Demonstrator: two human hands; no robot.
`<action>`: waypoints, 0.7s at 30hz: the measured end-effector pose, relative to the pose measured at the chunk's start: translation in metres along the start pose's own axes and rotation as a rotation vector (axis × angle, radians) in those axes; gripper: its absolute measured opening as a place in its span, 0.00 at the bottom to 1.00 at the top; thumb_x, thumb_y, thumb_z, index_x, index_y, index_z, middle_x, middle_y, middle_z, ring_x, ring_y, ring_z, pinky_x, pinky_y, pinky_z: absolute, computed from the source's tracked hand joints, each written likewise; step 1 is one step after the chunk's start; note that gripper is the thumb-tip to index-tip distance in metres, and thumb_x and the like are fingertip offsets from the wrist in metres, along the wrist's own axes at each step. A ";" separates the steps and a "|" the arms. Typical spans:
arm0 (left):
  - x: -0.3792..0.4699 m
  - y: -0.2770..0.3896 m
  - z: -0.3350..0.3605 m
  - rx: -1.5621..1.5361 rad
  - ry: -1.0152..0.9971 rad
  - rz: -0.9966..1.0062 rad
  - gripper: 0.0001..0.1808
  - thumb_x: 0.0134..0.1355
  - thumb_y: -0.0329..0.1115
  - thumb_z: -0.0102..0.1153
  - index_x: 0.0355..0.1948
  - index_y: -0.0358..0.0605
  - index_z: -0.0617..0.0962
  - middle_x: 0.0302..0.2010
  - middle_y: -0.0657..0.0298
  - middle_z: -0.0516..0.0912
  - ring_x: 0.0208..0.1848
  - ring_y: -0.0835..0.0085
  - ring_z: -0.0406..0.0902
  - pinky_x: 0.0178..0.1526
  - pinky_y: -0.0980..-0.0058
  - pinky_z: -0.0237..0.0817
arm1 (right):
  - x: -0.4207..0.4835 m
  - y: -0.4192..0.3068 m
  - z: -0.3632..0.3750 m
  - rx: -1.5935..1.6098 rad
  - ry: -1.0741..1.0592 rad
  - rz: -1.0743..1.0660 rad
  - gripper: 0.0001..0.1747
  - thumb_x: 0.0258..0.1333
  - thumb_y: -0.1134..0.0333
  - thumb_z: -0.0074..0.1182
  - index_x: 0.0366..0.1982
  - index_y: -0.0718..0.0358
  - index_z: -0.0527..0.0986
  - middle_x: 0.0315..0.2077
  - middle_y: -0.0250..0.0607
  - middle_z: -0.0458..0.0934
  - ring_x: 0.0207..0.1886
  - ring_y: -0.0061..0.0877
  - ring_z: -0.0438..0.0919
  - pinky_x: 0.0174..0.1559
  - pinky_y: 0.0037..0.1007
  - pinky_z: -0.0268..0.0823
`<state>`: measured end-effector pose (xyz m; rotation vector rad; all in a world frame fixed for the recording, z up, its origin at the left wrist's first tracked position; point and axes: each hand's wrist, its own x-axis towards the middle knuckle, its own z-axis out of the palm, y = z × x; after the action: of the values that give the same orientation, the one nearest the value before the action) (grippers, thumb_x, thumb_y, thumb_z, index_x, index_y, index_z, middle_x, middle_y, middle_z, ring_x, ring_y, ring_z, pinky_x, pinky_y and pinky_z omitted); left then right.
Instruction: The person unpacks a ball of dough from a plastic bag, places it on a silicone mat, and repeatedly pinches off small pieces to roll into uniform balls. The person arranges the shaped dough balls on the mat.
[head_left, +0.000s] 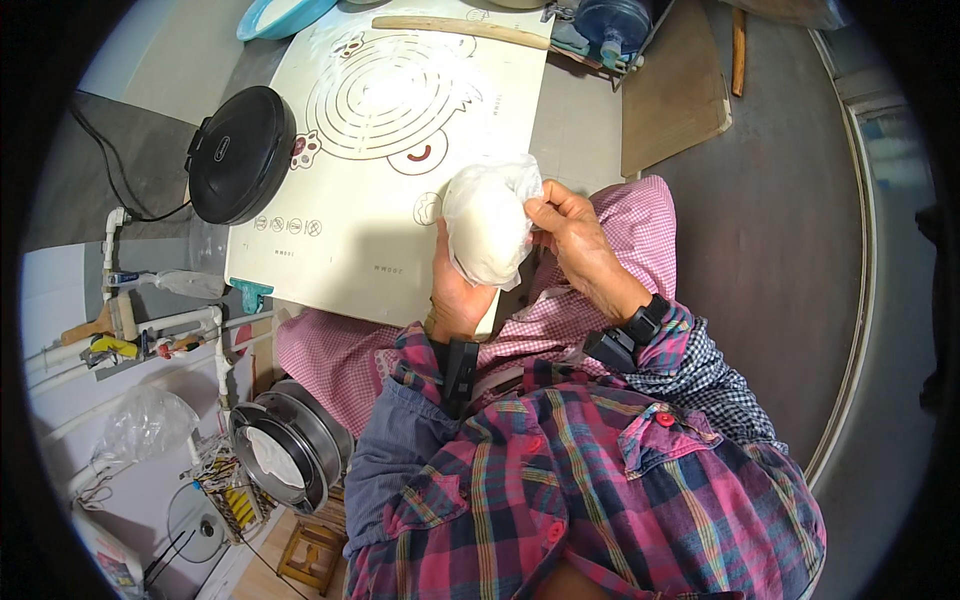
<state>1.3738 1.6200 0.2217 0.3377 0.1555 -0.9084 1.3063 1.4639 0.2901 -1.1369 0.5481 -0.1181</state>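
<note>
A rounded white lump that looks like dough sits inside a thin clear plastic bag. My left hand supports the bagged lump from below and its left side, thumb along the edge. With thumb and fingers, my right hand pinches the bag's edge on the right. Both are raised over the near right edge of a cream pastry mat printed with circles and a cartoon figure. The fingers beneath the lump are hidden.
A black round electric griddle stands closed at the mat's left edge. Across the far end lies a wooden rolling pin, near a blue basin. A wooden board leans at the right. Steel pots stand low at left.
</note>
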 end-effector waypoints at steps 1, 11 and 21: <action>0.000 0.000 0.002 -0.001 -0.013 0.004 0.33 0.80 0.57 0.44 0.75 0.46 0.67 0.71 0.58 0.74 0.72 0.60 0.72 0.72 0.54 0.66 | 0.002 0.003 -0.003 0.052 0.029 -0.009 0.09 0.73 0.64 0.57 0.35 0.58 0.77 0.32 0.25 0.77 0.36 0.13 0.72 0.42 0.22 0.69; 0.004 -0.002 0.024 0.081 0.089 0.028 0.38 0.79 0.60 0.45 0.78 0.45 0.62 0.75 0.57 0.70 0.76 0.60 0.67 0.76 0.53 0.60 | 0.000 -0.003 -0.021 0.231 0.100 0.079 0.12 0.75 0.60 0.56 0.51 0.57 0.75 0.48 0.33 0.80 0.45 0.21 0.79 0.48 0.26 0.75; -0.012 0.012 0.047 1.210 0.041 0.339 0.57 0.60 0.26 0.72 0.81 0.42 0.48 0.78 0.47 0.56 0.79 0.53 0.58 0.73 0.59 0.65 | 0.009 0.011 -0.017 0.548 -0.076 0.083 0.35 0.67 0.62 0.66 0.67 0.71 0.66 0.62 0.51 0.76 0.65 0.39 0.78 0.66 0.43 0.75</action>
<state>1.3752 1.6192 0.2717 1.4551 -0.4372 -0.5644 1.3044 1.4511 0.2722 -0.5823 0.4561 -0.1424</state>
